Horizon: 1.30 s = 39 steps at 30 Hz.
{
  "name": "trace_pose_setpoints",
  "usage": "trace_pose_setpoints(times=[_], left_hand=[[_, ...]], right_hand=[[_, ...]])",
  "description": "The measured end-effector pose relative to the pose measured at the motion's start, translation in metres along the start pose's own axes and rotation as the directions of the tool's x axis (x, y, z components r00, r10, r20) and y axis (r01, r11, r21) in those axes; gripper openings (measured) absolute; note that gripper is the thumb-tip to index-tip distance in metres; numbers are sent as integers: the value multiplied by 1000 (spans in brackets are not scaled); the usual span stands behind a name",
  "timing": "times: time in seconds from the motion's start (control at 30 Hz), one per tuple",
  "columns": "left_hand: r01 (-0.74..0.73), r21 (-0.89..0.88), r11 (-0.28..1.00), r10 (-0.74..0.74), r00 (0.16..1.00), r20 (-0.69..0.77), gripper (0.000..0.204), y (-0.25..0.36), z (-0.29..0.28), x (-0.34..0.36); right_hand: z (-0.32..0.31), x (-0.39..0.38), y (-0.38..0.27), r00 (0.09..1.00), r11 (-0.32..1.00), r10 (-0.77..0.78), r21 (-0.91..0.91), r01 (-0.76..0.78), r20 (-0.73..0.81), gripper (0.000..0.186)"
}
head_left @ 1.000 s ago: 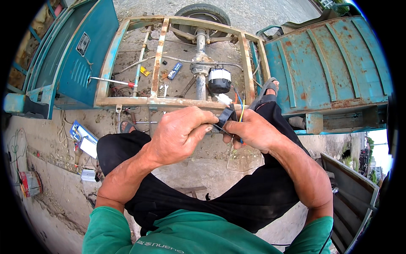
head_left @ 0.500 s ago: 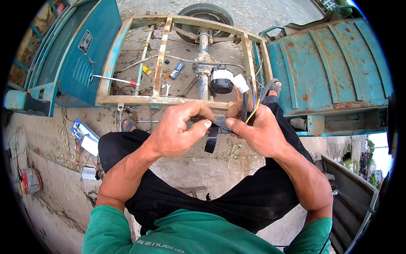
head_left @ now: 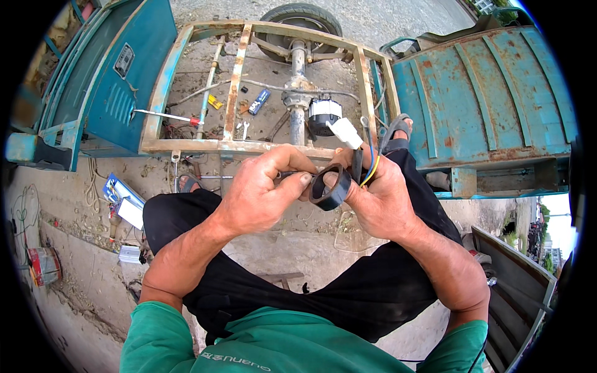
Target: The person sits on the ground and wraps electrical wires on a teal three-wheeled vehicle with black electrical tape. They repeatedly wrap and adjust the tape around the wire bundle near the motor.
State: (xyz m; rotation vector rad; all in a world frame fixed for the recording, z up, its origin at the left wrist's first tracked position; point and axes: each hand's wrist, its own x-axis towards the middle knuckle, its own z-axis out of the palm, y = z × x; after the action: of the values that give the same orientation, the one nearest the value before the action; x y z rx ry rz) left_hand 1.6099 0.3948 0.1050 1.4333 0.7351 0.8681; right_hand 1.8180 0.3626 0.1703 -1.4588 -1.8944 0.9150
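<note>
Black tape roll (head_left: 331,186) is sitting right at the centre of the action, held up over the person's lap, just near of the rusty frame's front rail. Right hand (head_left: 379,196) is closing its grip on that roll, the thumb pressing against its rim, and the same hand is pinching a bundle of wires (head_left: 367,163) in blue, yellow and dark colours that is rising from the fist. White connector (head_left: 346,132) is standing at the far end of that bundle, just above the knuckles. Left hand (head_left: 264,189) is curling in from the left, fingers closed, thumb and forefinger pinching a dark strip that is leading into the roll; the two hands are almost touching across it.

Beyond the hands, the rusty frame (head_left: 236,147) is lying on the ground, with an axle (head_left: 297,93) running down its middle and a wheel (head_left: 300,17) at the far end. Red-handled screwdriver (head_left: 168,116) is resting across the frame's left rail. Teal panel (head_left: 118,81) is standing at far left, and a teal cargo bed (head_left: 485,99), patched with rust, is filling the right. Sandalled foot (head_left: 397,127) is poking out beside that bed.
</note>
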Motion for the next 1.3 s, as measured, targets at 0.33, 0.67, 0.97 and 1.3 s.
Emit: trace_pose_setpoints(times=[0.33,0.67,0.97,1.3], left_hand=[[-311,319,895,328,945,1,12,-5,-1,-5],[-494,273,825,497,865,63,23,-9,4,1],[-580,355,733,570,809,146,31,-8,1,5],[-569,350,744,528,822,213,30,-5,1,4]], right_hand=[[-10,12,9,867,832,476,244,-499,149,15],[-8,11,22,734,748,553,153,-645,394,27],[-12,7,22,757,781,492,165,-602,430,43],[-13,8,20,748,819,482,68,-570,456,37]])
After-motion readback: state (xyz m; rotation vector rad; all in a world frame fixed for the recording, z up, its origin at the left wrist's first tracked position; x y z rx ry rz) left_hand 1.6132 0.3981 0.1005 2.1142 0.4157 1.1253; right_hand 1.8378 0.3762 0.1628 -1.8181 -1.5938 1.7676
